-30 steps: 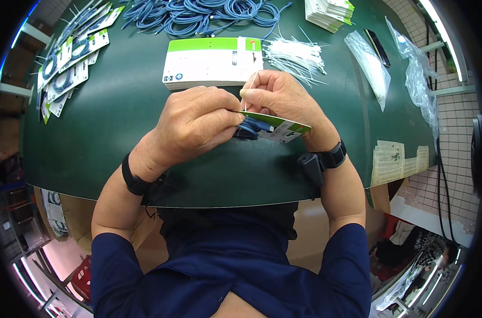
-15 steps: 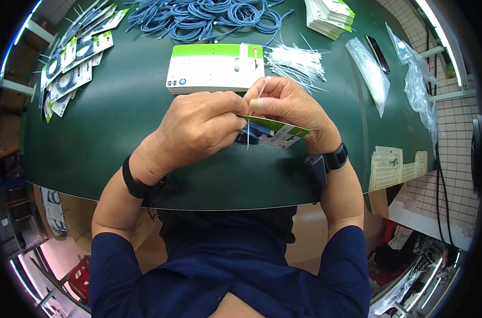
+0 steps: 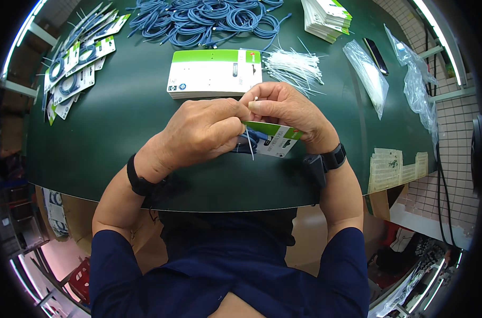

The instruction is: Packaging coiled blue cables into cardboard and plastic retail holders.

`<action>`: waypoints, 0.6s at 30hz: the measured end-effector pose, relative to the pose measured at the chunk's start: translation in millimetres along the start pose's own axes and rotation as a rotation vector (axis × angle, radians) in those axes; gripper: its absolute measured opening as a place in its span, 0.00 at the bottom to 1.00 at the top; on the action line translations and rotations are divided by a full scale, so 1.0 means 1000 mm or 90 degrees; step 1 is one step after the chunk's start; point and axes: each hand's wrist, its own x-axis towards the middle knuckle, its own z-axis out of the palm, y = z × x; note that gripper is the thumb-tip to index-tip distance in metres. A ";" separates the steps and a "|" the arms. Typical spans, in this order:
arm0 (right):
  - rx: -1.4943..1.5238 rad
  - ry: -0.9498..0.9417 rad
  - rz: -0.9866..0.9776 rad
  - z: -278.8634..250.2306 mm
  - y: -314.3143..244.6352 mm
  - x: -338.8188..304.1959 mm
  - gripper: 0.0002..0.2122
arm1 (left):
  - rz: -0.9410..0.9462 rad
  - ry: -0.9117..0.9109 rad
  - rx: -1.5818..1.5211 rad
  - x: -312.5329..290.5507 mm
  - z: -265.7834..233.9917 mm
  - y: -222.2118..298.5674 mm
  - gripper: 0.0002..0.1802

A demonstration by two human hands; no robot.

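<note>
Both hands are together above the near middle of the table. My left hand [image 3: 201,127] is closed on the left part of a green-and-white packaging card [image 3: 281,144]. A coiled dark blue cable [image 3: 259,135] lies against the card, partly hidden by the fingers. A thin white cable tie [image 3: 251,147] runs through at the card's top edge, one end dangling in front of the cable. My right hand [image 3: 286,108] is behind the card, thumb and forefinger pinching the tie's other end, whose small tip shows above the thumb. The card's right end rests near the right palm.
Beyond my hands are a stack of flat cards [image 3: 209,74], a heap of white cable ties [image 3: 294,66] and a pile of blue cables [image 3: 198,21]. Carded cables [image 3: 74,82] lie far left. Rightward are more cards [image 3: 323,24], a bag of ties [image 3: 367,74] and a phone [image 3: 376,55].
The card has tilted so more of its front shows. The tie's upper end has sunk lower between my right fingers, and its dangling end hangs slightly lower and more to the right.
</note>
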 end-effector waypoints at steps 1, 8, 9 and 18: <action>0.015 0.005 0.004 -0.001 0.001 0.001 0.08 | -0.015 -0.002 -0.009 0.000 0.000 0.001 0.12; 0.042 -0.022 0.039 -0.003 0.008 0.006 0.06 | -0.067 -0.021 -0.032 -0.003 -0.003 0.010 0.13; 0.037 -0.028 0.042 -0.002 0.008 0.006 0.06 | -0.070 -0.020 -0.027 -0.003 -0.003 0.010 0.13; 0.036 -0.010 0.025 0.000 0.007 0.006 0.06 | -0.079 -0.008 0.011 0.001 -0.001 0.017 0.13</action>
